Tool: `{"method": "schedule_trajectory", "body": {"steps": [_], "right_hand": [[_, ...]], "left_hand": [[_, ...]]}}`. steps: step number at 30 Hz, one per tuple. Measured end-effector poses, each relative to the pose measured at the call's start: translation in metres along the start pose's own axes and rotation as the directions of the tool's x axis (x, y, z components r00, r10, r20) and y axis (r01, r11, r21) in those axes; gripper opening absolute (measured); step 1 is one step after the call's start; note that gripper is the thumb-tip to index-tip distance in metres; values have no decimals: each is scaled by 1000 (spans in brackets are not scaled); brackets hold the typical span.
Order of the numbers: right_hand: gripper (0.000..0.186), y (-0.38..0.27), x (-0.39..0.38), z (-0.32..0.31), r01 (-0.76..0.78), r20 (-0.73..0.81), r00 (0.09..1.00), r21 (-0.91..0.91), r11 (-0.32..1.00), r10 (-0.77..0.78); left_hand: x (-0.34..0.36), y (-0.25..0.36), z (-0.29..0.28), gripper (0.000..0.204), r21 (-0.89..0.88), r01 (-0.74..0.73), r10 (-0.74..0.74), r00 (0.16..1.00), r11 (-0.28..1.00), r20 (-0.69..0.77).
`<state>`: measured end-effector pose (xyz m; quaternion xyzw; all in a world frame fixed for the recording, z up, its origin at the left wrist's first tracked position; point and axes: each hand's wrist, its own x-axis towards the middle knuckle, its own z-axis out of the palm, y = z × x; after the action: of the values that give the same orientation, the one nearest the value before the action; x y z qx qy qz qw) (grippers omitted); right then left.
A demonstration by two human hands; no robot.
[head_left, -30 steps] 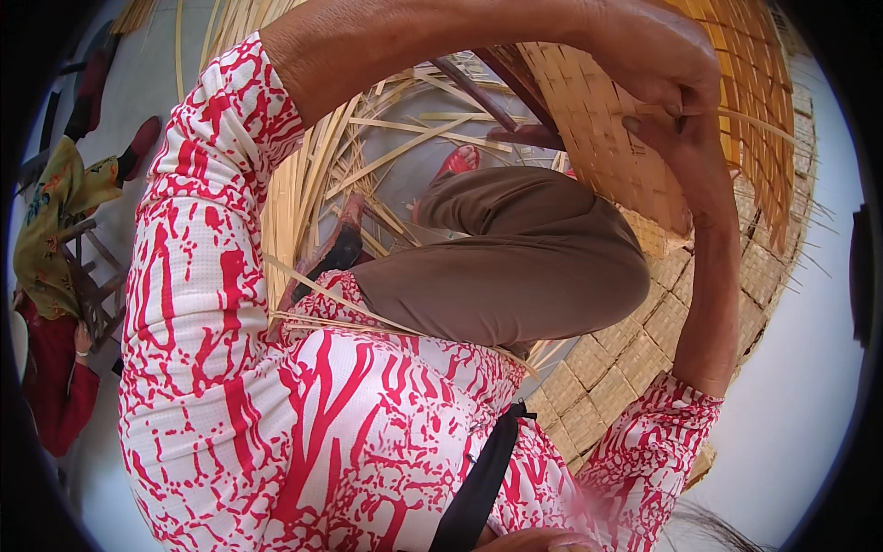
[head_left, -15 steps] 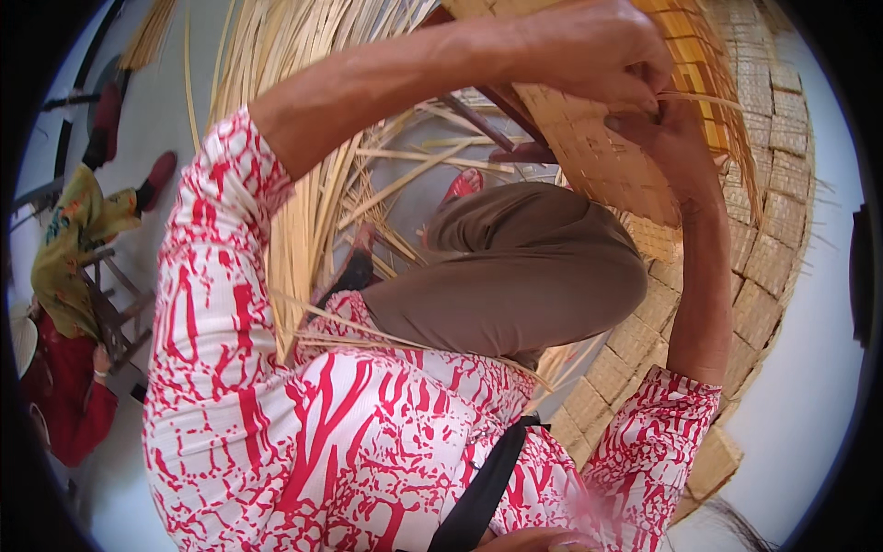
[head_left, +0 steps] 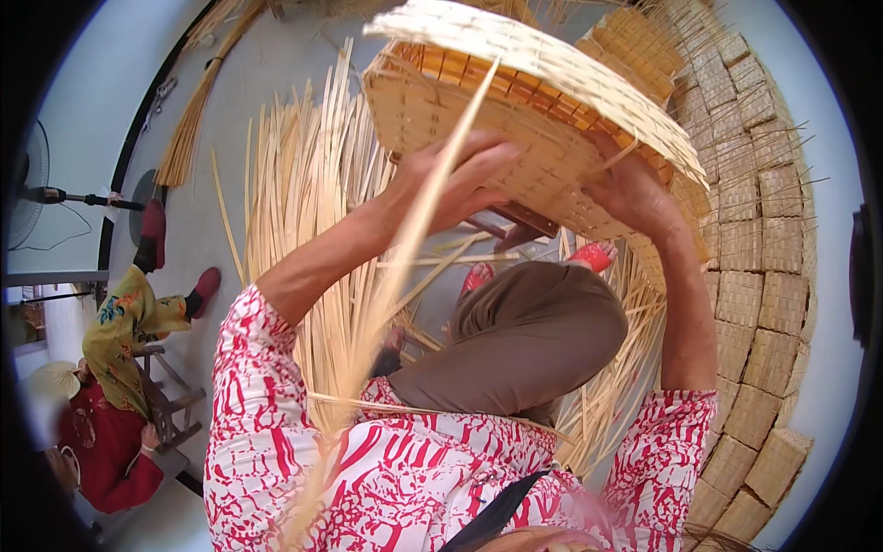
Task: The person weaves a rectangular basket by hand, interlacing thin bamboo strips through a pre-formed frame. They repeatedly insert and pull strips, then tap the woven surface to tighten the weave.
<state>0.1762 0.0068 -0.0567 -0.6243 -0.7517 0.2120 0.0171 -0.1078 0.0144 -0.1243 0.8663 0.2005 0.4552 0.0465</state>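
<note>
A pale woven bamboo basket (head_left: pixel 515 115) is held tilted above my knees, its rim gap showing yellow-orange strips inside. My right hand (head_left: pixel 635 189) is closed on the basket's right side, with the fingers over the edge and the thumb on the outer wall. Against the lower left wall lies my left hand (head_left: pixel 455 179), its fingers stretched out. A long loose bamboo strip (head_left: pixel 451 152) runs from the rim toward me, passing in front of my left hand and blurring at its near end. Another thin strip (head_left: pixel 441 411) lies across my lap.
Bundled bamboo strips (head_left: pixel 294 184) spread over the floor at left. Stacked woven pieces (head_left: pixel 763 304) line the right side. A seated person in red (head_left: pixel 106 442) is at far left, beside a wooden stool (head_left: pixel 170 400). A broom (head_left: pixel 198 110) and a fan (head_left: pixel 32 175) are beyond.
Both hands were together at the basket's edge at upper right; my left hand has moved left and down, apart from the right. The basket has turned, and the long strip now swings toward me.
</note>
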Motion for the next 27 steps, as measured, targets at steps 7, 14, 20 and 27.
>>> {"method": "schedule_trajectory", "body": {"steps": [7,14,20,27], "right_hand": [[16,-27,-73,-4,135,-672,701,-204,970,-238],[12,-82,44,-23,424,-696,444,-391,817,-564],[9,-78,78,-8,460,-640,506,-366,809,-577],[14,-85,87,-10,551,-680,525,-187,813,-512]], "left_hand": [[-18,-5,-45,23,141,-196,168,968,970,186],[53,-1,-55,18,131,-566,494,793,814,357],[90,-26,-63,15,505,-750,524,660,427,538],[125,-53,-78,8,466,-764,548,645,446,533]]}}
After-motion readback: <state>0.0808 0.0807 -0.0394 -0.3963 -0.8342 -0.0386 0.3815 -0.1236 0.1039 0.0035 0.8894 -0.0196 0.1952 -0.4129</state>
